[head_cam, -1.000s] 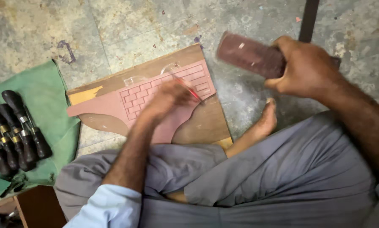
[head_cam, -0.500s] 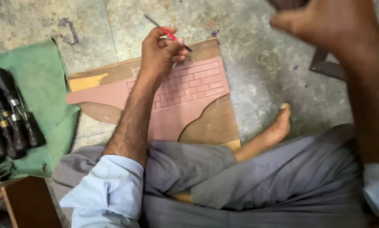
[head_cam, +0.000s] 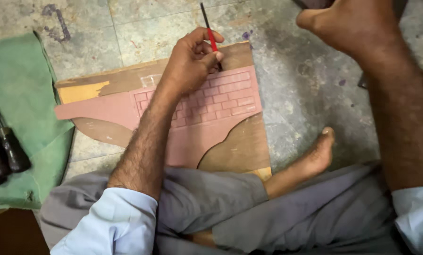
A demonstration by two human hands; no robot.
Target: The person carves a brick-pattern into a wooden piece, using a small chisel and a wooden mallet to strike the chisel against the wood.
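— Left hand (head_cam: 190,61): how is it seen in the head view?

— It is seen curled, with a thin red-and-black tool (head_cam: 210,33) pinched between thumb and fingertips. The lower end of the tool is set at the top edge of the pink sheet (head_cam: 192,123), while its dark upper end is pointed away over the floor (head_cam: 287,85).

— And the right hand (head_cam: 350,23)?

— It is raised near the top edge, well apart from the sheet. Something dark is partly shown above it, but the fingers are cut off by the frame, so its grip cannot be told.

— Where is the pink sheet placed?

— It is laid flat on a wooden board (head_cam: 235,151), just ahead of the crossed legs. A grid of small brick-like rectangles is cut into its right half; a plain strip is extended to the left. One sheet and one board are counted.

— Are any packages, labels or containers shown?

— None can be made out. A green cloth (head_cam: 18,85) is spread on the floor at the left, and dark-handled tools (head_cam: 4,151) are laid on it; about three are visible, the rest cut off by the edge.

— Anything else?

— One bare foot (head_cam: 315,158) is rested on the floor right of the board.
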